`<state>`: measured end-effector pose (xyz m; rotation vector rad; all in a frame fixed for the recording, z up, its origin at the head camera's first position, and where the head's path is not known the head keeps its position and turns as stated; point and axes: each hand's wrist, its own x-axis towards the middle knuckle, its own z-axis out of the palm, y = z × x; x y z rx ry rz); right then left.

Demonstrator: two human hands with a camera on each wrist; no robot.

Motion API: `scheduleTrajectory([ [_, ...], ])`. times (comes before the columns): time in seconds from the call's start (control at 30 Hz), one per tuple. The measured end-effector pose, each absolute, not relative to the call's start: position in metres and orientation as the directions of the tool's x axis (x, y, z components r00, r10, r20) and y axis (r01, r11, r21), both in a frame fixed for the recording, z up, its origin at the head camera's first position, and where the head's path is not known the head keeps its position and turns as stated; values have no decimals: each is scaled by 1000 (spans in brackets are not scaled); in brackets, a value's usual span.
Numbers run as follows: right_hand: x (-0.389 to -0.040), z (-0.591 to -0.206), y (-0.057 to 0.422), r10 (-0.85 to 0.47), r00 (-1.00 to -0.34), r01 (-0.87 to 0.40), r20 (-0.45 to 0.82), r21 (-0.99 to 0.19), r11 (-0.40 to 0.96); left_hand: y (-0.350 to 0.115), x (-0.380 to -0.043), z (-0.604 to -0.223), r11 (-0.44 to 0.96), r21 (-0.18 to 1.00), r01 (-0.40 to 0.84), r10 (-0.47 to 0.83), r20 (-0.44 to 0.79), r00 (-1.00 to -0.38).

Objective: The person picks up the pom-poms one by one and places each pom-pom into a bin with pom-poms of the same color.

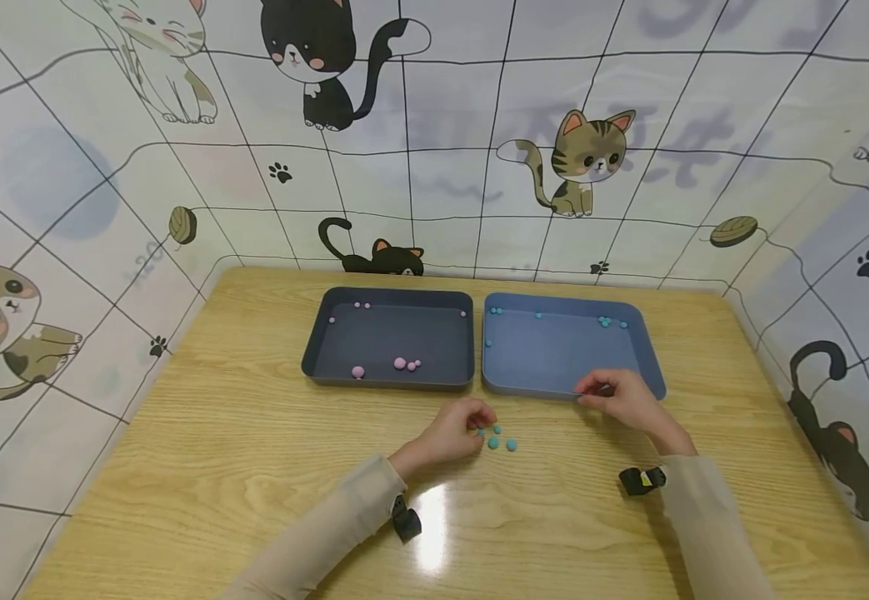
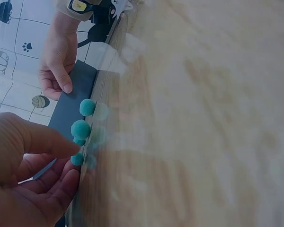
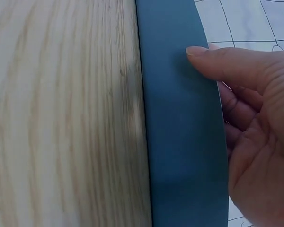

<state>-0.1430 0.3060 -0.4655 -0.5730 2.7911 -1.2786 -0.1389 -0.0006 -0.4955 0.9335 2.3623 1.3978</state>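
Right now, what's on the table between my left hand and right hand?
In the head view, teal balls lie close by your left hand; beyond them, bare wooden tabletop toward your right hand.

A wood-grained table (image 1: 554,525) carries a dark tray (image 1: 389,333), a blue tray (image 1: 546,354) just beside it, and (nearer the person) four small teal balls (image 1: 493,443).

You have bare desk (image 1: 569,500) between balls (image 1: 494,443) and right hand (image 1: 624,402). Ahead, dark tray (image 1: 389,385) and blue tray (image 1: 527,392) walls block low passage.
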Motion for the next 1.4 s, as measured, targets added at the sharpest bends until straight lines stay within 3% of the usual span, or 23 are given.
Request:
scheduleTrajectory([
  [0.57,-142,-471,307,-315,-928,-360,200,-700,617,2,-139,-493,336,823,458,639,157,-753],
  [0.93,-141,-471,307,-286,-946,-307,153,-706,638,4,-138,-492,346,814,467,629,168,-759],
  [1.4,-143,-473,309,-275,-950,-297,148,-702,647,6,-143,-492,329,869,371,579,125,-806],
])
